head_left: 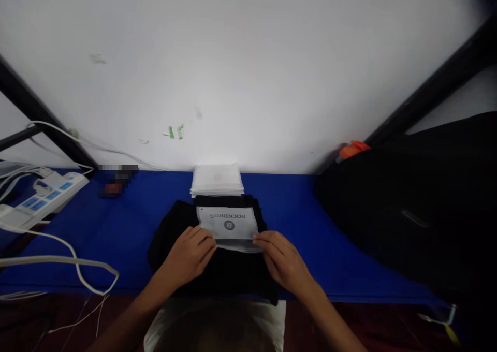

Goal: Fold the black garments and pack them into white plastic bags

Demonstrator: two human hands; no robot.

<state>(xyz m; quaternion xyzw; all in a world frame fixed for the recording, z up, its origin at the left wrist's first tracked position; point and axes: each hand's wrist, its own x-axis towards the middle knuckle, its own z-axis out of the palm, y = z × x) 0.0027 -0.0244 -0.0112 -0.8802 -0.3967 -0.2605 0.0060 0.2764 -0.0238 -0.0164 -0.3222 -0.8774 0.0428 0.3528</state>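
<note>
A flat translucent packaging bag [229, 232] printed ROCKBROS, with a round logo, lies in front of me; the lettering appears upside down. My left hand [191, 254] pinches its near left corner, the thumb and fingers pressed together. At the near right corner my right hand [285, 261] grips the same edge. Beneath the bag is a pile of black fabric [236, 272] reaching to the table's front edge; its exact kind I cannot make out. Just behind the fabric sits a stack of similar white packaging bags [217, 178].
A blue tabletop [295, 212] runs along a white wall [252, 72]. On the left are a white power strip [50, 196] and looping white cables [70, 260]. A large black mass [388, 207] fills the right side, with something orange [354, 149] behind it.
</note>
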